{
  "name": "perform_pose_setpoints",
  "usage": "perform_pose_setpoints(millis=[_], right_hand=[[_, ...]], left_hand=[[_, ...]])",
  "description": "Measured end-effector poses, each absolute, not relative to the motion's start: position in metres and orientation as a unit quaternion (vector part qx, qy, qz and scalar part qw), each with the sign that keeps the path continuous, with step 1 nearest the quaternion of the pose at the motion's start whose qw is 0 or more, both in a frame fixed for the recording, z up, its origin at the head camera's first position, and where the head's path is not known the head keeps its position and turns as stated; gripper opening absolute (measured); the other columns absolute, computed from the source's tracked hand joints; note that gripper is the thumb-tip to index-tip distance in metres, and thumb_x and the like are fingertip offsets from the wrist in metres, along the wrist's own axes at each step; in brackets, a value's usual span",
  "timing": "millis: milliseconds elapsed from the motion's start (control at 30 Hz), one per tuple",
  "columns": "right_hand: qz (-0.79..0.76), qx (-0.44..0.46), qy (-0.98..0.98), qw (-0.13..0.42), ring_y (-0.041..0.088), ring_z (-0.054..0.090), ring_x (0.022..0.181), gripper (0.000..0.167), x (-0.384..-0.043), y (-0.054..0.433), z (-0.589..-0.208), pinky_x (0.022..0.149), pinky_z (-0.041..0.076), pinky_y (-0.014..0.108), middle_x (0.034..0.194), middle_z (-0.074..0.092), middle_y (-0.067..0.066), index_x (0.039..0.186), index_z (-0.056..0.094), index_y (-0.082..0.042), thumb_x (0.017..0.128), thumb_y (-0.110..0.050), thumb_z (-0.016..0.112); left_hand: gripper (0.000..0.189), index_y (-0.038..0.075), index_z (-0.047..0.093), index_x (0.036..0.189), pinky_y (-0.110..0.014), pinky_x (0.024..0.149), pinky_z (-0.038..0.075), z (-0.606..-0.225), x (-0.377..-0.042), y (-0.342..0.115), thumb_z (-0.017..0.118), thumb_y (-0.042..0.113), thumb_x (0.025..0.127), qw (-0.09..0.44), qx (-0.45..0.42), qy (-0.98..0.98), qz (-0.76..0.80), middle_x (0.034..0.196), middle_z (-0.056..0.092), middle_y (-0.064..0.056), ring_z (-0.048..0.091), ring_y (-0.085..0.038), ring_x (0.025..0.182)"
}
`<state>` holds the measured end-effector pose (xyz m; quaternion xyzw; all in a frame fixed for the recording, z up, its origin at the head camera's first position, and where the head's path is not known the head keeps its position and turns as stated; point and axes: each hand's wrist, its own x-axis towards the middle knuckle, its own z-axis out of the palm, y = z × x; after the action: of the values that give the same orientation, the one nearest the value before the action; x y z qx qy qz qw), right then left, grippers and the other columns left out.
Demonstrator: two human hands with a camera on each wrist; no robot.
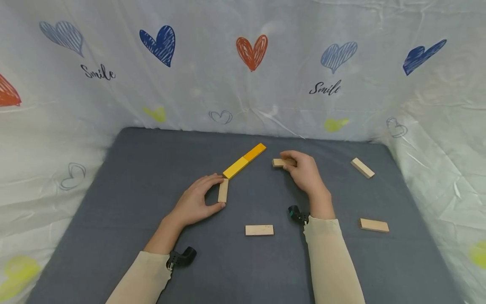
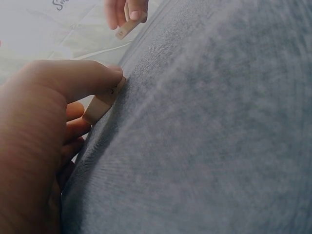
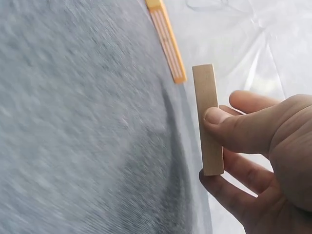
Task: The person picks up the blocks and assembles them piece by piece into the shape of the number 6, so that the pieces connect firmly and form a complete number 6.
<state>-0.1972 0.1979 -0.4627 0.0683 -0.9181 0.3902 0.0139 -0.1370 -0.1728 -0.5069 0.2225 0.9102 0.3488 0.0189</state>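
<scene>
Two yellow-orange blocks lie end to end in a slanting line, the yellow block (image 1: pixel 236 167) nearer me and the orange block (image 1: pixel 255 152) beyond it. A plain wooden block (image 1: pixel 223 191) lies by the near end of that line. My left hand (image 1: pixel 197 200) holds this block by its two ends, between thumb and fingers. My right hand (image 1: pixel 305 171) pinches another plain wooden block (image 3: pixel 208 119) with the thumb on its face and fingers behind. In the right wrist view that block appears raised off the cloth, to the right of the orange block.
Loose wooden blocks lie on the dark grey cloth (image 1: pixel 159 156): one block (image 1: pixel 259 230) at the near middle, another block (image 1: pixel 362 167) at the far right, a third block (image 1: pixel 374 225) at the near right. A white curtain (image 1: pixel 212 84) with printed hearts hangs behind.
</scene>
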Motion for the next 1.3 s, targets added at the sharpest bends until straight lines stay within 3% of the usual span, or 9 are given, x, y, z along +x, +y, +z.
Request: perform_pose_setpoints(millis=[267,1300], right_hand=[[0.386,0.094,-0.918,0.002,0.033,0.068,0.126,0.04,-0.189,0.181,-0.463,0.105,0.059,0.052,0.138,0.073,0.011,0.141,0.074,-0.009,0.102,0.0,0.076],[0.371,0.162,-0.914,-0.03,0.025,0.07,0.122,0.036,-0.171,0.108,-0.461,0.104,0.06,0.043,0.133,0.074,0.006,0.136,0.078,-0.01,0.101,-0.001,0.078]], left_hand=[[0.076,0.021,0.059,0.158,-0.065,0.127,0.035,-0.507,-0.138,-0.174,0.09,0.039,0.092,0.02,0.225,0.911,0.344,0.169,0.049,-0.006,0.038,-0.039,0.159],[0.075,0.019,0.061,0.157,-0.065,0.126,0.036,-0.509,-0.138,-0.172,0.091,0.039,0.091,0.007,0.227,0.91,0.347,0.166,0.051,-0.008,0.041,-0.04,0.157]])
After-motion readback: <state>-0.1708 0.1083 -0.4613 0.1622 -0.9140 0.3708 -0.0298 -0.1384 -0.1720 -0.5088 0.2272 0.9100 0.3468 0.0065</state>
